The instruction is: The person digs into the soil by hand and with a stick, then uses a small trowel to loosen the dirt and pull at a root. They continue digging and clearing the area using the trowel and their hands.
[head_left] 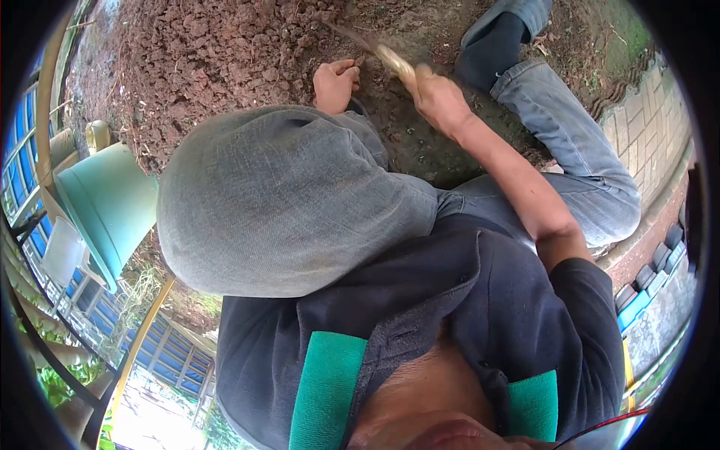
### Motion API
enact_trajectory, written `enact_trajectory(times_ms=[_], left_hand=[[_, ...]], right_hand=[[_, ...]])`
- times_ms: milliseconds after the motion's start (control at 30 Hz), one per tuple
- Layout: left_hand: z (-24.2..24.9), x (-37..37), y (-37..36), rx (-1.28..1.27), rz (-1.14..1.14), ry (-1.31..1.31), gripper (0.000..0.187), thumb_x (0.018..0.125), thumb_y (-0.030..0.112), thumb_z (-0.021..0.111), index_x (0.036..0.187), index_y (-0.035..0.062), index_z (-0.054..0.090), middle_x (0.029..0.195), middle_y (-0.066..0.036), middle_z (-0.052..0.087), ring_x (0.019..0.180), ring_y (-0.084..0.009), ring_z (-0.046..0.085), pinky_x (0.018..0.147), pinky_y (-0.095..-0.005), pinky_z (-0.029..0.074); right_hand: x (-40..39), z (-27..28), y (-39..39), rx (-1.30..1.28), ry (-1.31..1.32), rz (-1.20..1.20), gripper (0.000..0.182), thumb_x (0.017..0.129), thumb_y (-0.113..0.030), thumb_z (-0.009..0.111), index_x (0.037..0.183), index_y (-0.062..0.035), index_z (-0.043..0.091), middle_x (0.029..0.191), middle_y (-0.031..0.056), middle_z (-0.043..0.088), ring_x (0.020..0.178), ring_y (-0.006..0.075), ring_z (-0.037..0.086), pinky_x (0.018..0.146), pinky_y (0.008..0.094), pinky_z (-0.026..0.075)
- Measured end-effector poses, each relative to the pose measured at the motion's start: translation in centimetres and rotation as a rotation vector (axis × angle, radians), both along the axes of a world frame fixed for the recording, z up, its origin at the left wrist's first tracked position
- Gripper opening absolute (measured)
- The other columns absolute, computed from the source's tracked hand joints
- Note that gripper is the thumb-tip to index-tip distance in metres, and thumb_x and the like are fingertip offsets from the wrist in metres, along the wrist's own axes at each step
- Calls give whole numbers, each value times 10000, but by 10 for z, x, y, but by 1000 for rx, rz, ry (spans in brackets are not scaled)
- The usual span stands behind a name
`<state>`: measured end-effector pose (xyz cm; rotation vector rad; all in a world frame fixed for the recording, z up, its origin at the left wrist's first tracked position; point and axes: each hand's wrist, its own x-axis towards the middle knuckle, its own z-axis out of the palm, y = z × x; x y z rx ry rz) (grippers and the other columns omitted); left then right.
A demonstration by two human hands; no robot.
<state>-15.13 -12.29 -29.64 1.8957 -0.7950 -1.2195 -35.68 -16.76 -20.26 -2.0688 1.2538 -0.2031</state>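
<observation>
My right hand [439, 96] is wrapped round the pale handle [396, 63] of a tool above the soil. A thin dark blade [346, 34], blurred, points from the handle to the upper left. Left of the handle, my left hand [335, 84] is low over the dirt beside my raised knee, its fingers curled near a small dark lump; what they hold, if anything, I cannot make out. Loose reddish-brown clods [225, 56] lie to the left of both hands, and darker, flatter soil [427, 150] lies below them.
A green bucket [112, 202] stands at the left, beside a smaller whitish container [63, 251]. My foot in a dark sock and grey sandal [491, 49] rests at the upper right. Paving bricks [645, 131] and a blue crate-like object with dark items [645, 300] lie at the right.
</observation>
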Motion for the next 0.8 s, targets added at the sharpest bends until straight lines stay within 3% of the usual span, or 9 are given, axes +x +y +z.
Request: enact_trajectory(times_ms=[67,167,267,367,467,533,600,700,800], left_hand=[[1,0,-7,-4,25,20,258,784,86,649,979,-83,668,725,-116,670,608,-132,632,542,-261,516],[12,-9,-5,9,36,-25,228,801,84,650,957,-80,678,753,-112,668,641,-130,629,540,-248,507],[5,-17,-8,-74,46,46,208,801,88,657,933,-70,689,743,-98,666,629,-125,623,537,-249,502],[7,-22,-6,-29,0,7,202,796,92,667,919,-66,693,742,-88,667,611,-122,615,540,-245,498],[17,-20,-8,112,-16,-72,195,788,97,677,897,-62,698,723,-86,664,590,-117,606,540,-245,497],[14,-18,-7,69,-80,-135,192,783,105,683,885,-56,701,708,-85,662,583,-116,605,536,-245,496],[7,-17,-6,49,-88,-131,186,777,110,687,871,-49,705,694,-84,659,578,-116,605,535,-250,496],[1,-18,-1,60,-35,-70,172,769,112,690,849,-39,710,682,-83,656,575,-119,606,540,-260,497],[7,-18,-2,72,-65,-103,162,765,110,690,828,-37,710,685,-82,658,576,-121,607,545,-263,499]], right_hand=[[-8,-31,-2,94,193,19,317,942,-264,495,818,24,536,685,270,586,668,427,598,571,483,471],[-8,-14,-12,41,-14,124,316,942,-259,490,809,26,527,687,278,581,681,439,594,582,490,470],[6,47,-9,184,-121,-76,358,949,-289,460,851,43,549,711,295,582,735,455,593,634,505,469],[4,13,9,98,-153,-97,380,951,-303,448,861,51,557,701,291,583,736,458,595,653,507,472],[-7,-26,21,202,154,53,362,947,-292,457,888,48,566,704,286,593,713,454,599,655,513,473],[-11,-35,13,225,117,115,271,935,-209,457,971,27,583,775,263,605,715,432,606,652,496,486],[0,28,-6,304,51,34,254,930,-170,445,1011,22,590,813,251,604,731,420,607,658,479,492],[1,33,9,91,-40,2,266,909,-100,407,1086,-27,592,815,239,593,742,401,605,668,452,489],[-14,-32,27,167,99,29,268,899,-94,417,1099,-34,585,781,239,592,722,399,600,638,460,479]])
